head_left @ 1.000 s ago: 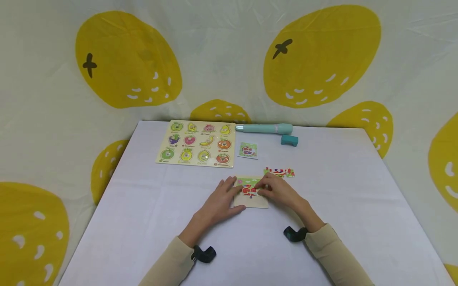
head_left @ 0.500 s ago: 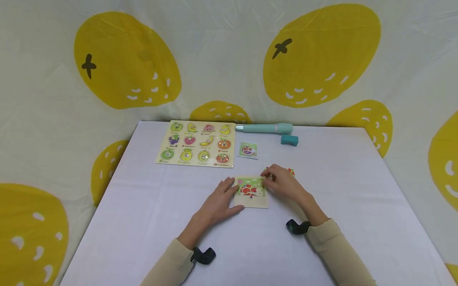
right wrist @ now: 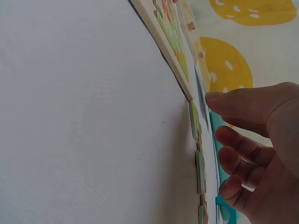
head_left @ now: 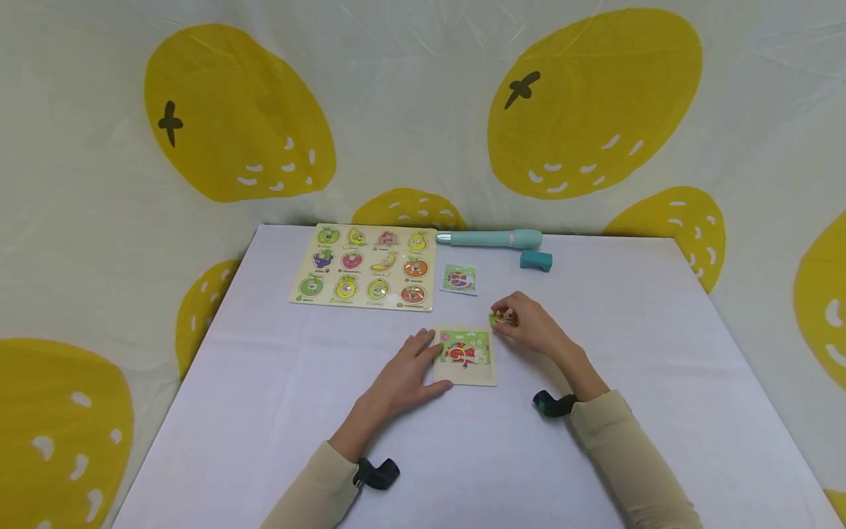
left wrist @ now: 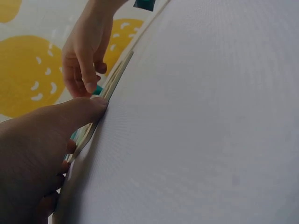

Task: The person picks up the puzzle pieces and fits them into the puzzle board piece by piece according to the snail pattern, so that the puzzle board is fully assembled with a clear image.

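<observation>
My left hand [head_left: 408,371] holds a small wooden jigsaw puzzle board [head_left: 465,376] by its left side, thumb at the near edge and fingers along the left edge. Green and red picture pieces fill the board's upper part; bare wood shows along the bottom. In the left wrist view the thumb [left wrist: 96,108] touches the board's edge. Right of the board, my right hand [head_left: 532,327] hovers over loose puzzle pieces [head_left: 504,317], partly covering them. The right wrist view has its thumb and loosely bent fingers apart, with nothing between them, and puzzle pieces [right wrist: 200,170] on the table beyond.
A wooden fruit puzzle [head_left: 363,268] lies at the back left. Beside it is a small picture card [head_left: 459,279]. Behind are a pale green pen-shaped device [head_left: 489,239] and a teal block [head_left: 536,261]. A fruit-patterned cloth [head_left: 410,110] hangs behind the white table.
My right hand has left the board, moving right and away to the loose pieces, its fingers now over them. My left hand has stayed on the board.
</observation>
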`<state>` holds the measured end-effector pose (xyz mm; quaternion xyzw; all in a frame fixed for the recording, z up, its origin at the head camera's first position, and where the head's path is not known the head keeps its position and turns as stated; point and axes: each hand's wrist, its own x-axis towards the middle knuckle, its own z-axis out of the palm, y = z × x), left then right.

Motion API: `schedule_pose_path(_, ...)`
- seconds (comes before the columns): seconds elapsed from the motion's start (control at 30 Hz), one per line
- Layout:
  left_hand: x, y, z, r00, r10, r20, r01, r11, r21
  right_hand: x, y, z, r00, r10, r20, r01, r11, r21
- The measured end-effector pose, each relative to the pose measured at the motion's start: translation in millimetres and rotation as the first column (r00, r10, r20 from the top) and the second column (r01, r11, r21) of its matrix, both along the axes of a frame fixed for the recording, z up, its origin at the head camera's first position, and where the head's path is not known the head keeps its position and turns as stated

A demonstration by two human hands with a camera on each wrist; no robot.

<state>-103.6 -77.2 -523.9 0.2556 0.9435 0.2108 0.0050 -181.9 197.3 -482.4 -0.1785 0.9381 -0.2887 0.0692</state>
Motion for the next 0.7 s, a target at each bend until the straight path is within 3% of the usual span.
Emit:
schedule_pose_path(0.3, 0.3, -0.1, -2.0, 1.000, 0.008, 0.006, -0.008, 1.000, -0.008, -8.0, 2.2, -2.0, 0.999, -0.016, 0.041, 0.015, 1.000, 0.026)
schedule_pose_path(0.7, -0.2, -0.1, -3.2, 1.000, 0.011, 0.005, -0.010, 1.000, -0.014, -17.4, 2.6, -3.2, 0.999, 0.030, 0.041, -0.033, 0.997, 0.073)
